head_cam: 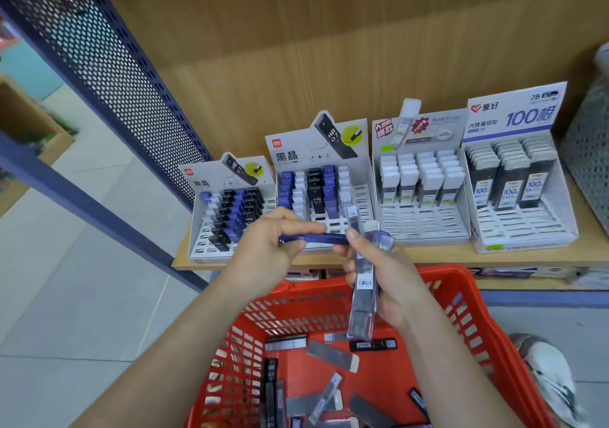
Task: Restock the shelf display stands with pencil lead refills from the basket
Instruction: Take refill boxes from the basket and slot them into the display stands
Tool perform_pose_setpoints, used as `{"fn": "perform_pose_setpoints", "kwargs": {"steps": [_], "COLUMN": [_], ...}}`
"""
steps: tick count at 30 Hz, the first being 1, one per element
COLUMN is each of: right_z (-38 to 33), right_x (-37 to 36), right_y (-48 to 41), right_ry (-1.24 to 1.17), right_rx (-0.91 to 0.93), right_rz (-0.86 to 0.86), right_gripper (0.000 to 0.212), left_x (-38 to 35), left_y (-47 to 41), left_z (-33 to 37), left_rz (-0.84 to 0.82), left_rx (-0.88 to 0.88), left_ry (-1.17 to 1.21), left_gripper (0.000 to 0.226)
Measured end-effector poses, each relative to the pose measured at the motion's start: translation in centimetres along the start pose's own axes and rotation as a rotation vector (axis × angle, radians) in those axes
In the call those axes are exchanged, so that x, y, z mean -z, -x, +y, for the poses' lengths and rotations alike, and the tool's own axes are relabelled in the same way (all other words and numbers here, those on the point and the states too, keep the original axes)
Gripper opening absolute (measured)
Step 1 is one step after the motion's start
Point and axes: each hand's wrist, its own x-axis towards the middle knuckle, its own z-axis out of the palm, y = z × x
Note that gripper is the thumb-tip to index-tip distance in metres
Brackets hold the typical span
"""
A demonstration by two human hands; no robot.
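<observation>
Pinching a blue lead refill (316,239) between thumb and curled fingertips, the left hand (267,246) holds it level, its far end just beside the right thumb. The right hand (385,272) grips a stack of clear refills (364,295) upright, fingers wrapped round them. Just beyond both sets of fingertips stand the display stands (321,180) on the shelf (428,256). Below the fingers, the red basket (461,295) holds loose refills (333,355).
</observation>
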Motion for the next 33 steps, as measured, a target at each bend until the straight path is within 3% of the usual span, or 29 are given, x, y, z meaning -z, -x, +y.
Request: {"fn": "perform_pose_setpoints", "kwargs": {"steps": [8, 14, 18, 30, 33], "right_z": [0.4, 0.9, 0.9, 1.7, 1.6], "right_x": [0.2, 2.1, 3.1, 2.9, 3.0], "right_y": [-1.4, -2.5, -3.1, -3.9, -3.8], "right_ry": [-0.048, -0.098, -0.125, -0.083, -0.092], "right_rx": [-0.013, 0.016, 0.035, 0.040, 0.053], "right_rz": [0.051, 0.229, 0.275, 0.249, 0.256], "right_gripper": [0.037, 0.015, 0.009, 0.008, 0.010], "left_x": [0.8, 0.2, -1.0, -2.5, -2.8], "left_y": [-2.9, -6.9, -8.6, -10.2, -10.6], "left_z": [0.0, -0.8, -1.0, -1.2, -1.6], "left_rz": [0.081, 0.133, 0.110, 0.033, 0.036], "left_rx": [0.096, 0.009, -0.059, -0.102, -0.181], "left_ry": [0.198, -0.225, -0.439, -0.508, -0.560], "left_gripper": [0.017, 0.013, 0.023, 0.021, 0.017]}}
